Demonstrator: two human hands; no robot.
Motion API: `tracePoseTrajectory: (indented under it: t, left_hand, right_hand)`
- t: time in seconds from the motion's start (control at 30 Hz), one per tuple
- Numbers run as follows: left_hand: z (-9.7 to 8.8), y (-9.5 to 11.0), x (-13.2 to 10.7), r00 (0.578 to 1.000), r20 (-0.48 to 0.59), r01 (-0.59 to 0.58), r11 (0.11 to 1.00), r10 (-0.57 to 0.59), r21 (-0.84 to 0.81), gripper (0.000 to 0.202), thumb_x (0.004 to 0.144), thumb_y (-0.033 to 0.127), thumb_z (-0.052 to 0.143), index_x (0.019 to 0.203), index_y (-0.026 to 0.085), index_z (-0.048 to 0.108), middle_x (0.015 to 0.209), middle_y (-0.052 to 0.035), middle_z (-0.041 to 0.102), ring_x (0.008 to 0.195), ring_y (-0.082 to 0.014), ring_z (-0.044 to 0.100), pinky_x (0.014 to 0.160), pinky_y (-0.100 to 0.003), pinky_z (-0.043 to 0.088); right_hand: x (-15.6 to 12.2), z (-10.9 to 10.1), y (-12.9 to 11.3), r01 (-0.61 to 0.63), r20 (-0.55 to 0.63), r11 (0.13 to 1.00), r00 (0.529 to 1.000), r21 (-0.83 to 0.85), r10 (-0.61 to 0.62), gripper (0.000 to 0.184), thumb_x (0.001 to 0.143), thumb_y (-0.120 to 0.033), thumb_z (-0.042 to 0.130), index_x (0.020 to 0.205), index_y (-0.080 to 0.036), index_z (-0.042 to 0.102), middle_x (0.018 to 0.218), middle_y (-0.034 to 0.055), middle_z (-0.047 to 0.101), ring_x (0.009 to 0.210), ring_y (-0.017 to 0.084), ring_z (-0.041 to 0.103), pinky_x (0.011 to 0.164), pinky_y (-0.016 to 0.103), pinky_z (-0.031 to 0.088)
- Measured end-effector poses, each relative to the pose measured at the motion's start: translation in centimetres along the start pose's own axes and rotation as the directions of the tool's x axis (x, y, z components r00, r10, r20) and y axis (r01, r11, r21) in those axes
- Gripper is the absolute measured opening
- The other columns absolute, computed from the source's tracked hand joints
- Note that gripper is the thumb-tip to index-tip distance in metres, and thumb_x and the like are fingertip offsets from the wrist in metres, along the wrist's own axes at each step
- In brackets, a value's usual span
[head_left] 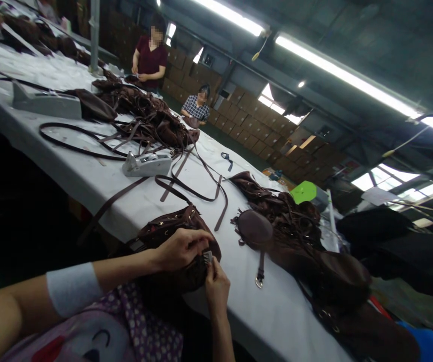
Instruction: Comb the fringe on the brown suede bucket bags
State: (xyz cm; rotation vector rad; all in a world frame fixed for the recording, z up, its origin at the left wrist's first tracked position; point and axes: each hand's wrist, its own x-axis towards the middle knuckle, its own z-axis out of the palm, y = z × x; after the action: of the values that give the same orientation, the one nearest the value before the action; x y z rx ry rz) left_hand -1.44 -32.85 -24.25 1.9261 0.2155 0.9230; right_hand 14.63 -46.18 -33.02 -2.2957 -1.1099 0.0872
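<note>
A dark brown leather bag (171, 219) with metal eyelets rests at the near edge of the white-covered table, tilted towards me. Against its side, my right hand (217, 284) pinches a small pale grey tag (207, 257) between thumb and finger. My left hand (180, 247) lies over the bag just beside the tag. Its fingers are bent together, and what they hold, if anything, is too small to make out. A brown strap (118, 201) trails from the bag's far side over the table edge.
Grey tape dispensers (147, 165) (46, 102) stand left of a heap of brown bags (146, 113) with loose straps. More bags (287, 221) are piled to the right. Two people (150, 58) (196, 106) work across the white table (254, 311); cartons (246, 118) line the back.
</note>
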Motion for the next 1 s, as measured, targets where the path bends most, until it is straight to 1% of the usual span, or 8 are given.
tracePoseTrajectory:
  t: [0.1, 0.17, 0.27, 0.4, 0.6, 0.73, 0.83, 1.0]
  left_hand:
    - [1.7, -1.3, 3.8, 0.996, 0.088, -0.014, 0.948, -0.015, 0.318, 0.038, 0.091, 0.028, 0.046, 0.126, 0.013, 0.052, 0.12, -0.0126, 0.062, 0.107, -0.0199, 0.059, 0.092, -0.03, 0.045]
    - [2.8, -2.9, 5.6, 0.971, 0.221, -0.056, 0.812, -0.091, 0.58, 0.052, 0.086, 0.035, 0.055, 0.131, 0.009, 0.046, 0.131, -0.0197, 0.053, 0.119, -0.0277, 0.05, 0.101, -0.039, 0.038]
    - [3.9, -5.2, 6.8, 0.917, 0.35, -0.126, 0.692, -0.193, 0.711, 0.056, 0.073, 0.047, 0.068, 0.113, 0.007, 0.06, 0.111, -0.0226, 0.064, 0.108, -0.0359, 0.057, 0.099, -0.05, 0.035]
    - [3.9, -6.2, 6.4, 0.866, 0.452, -0.199, 0.68, -0.216, 0.706, 0.031, 0.076, 0.046, 0.066, 0.079, 0.015, 0.069, 0.082, -0.0136, 0.071, 0.084, -0.0288, 0.066, 0.084, -0.041, 0.044]
    - [0.6, -3.9, 7.1, 0.89, 0.397, -0.155, 0.672, -0.223, 0.724, 0.04, 0.083, 0.052, 0.051, 0.084, 0.018, 0.072, 0.083, -0.0135, 0.071, 0.079, -0.0281, 0.066, 0.068, -0.034, 0.045]
    - [-1.4, -1.1, 8.5, 0.904, 0.36, -0.111, 0.69, -0.229, 0.716, 0.041, 0.084, 0.052, 0.047, 0.09, 0.02, 0.072, 0.084, -0.0114, 0.072, 0.076, -0.0254, 0.066, 0.06, -0.029, 0.042]
    - [-2.3, 1.4, 9.5, 0.896, 0.387, -0.119, 0.723, -0.217, 0.68, 0.04, 0.084, 0.051, 0.046, 0.093, 0.021, 0.072, 0.083, -0.0084, 0.072, 0.074, -0.0219, 0.065, 0.057, -0.026, 0.04]
    - [-4.3, 3.7, 11.0, 0.922, 0.341, -0.054, 0.811, -0.183, 0.582, 0.039, 0.083, 0.047, 0.049, 0.1, 0.021, 0.072, 0.087, -0.0064, 0.072, 0.075, -0.0183, 0.063, 0.059, -0.023, 0.038]
  right_hand:
    - [-0.6, 0.4, 1.2, 0.063, -0.017, 0.993, 0.998, 0.104, -0.061, 0.048, 0.091, -0.041, 0.04, 0.124, -0.014, 0.06, 0.121, 0.0114, 0.064, 0.11, 0.025, 0.062, 0.091, 0.032, 0.049]
    - [-1.1, 0.4, 1.7, 0.108, -0.019, 0.984, 0.994, 0.143, -0.106, 0.048, 0.091, -0.041, 0.04, 0.125, -0.013, 0.059, 0.122, 0.011, 0.064, 0.111, 0.024, 0.061, 0.092, 0.031, 0.049]
    - [-2.1, 0.5, 1.8, 0.173, -0.013, 0.973, 0.985, 0.15, -0.173, 0.045, 0.092, -0.039, 0.04, 0.128, -0.018, 0.057, 0.121, 0.0082, 0.065, 0.11, 0.022, 0.062, 0.09, 0.029, 0.051]
    - [-3.5, 0.7, 1.8, 0.242, -0.031, 0.967, 0.97, 0.083, -0.24, 0.04, 0.094, -0.031, 0.037, 0.13, -0.021, 0.054, 0.118, 0.0071, 0.066, 0.105, 0.021, 0.064, 0.085, 0.028, 0.052]
    - [-3.4, -3.3, 0.5, 0.417, -0.123, 0.908, 0.9, -0.047, -0.419, 0.044, 0.093, -0.014, 0.031, 0.128, -0.025, 0.055, 0.086, 0.0034, 0.061, 0.072, 0.013, 0.062, 0.065, 0.022, 0.049]
    - [-1.3, -7.9, -3.6, 0.565, -0.178, 0.796, 0.779, -0.217, -0.601, 0.043, 0.092, -0.009, 0.035, 0.127, -0.024, 0.056, 0.089, 0.0051, 0.057, 0.081, 0.016, 0.055, 0.072, 0.028, 0.045]
    - [0.2, -9.3, -6.7, 0.586, -0.071, 0.678, 0.731, -0.444, -0.679, 0.039, 0.09, -0.008, 0.042, 0.12, -0.023, 0.061, 0.087, 0.0064, 0.058, 0.08, 0.019, 0.05, 0.072, 0.032, 0.04]
    - [0.1, -7.9, -7.1, 0.608, 0.255, 0.531, 0.765, -0.59, -0.592, 0.023, 0.083, -0.009, 0.056, 0.1, -0.021, 0.066, 0.087, 0.0066, 0.06, 0.081, 0.021, 0.049, 0.066, 0.033, 0.033]
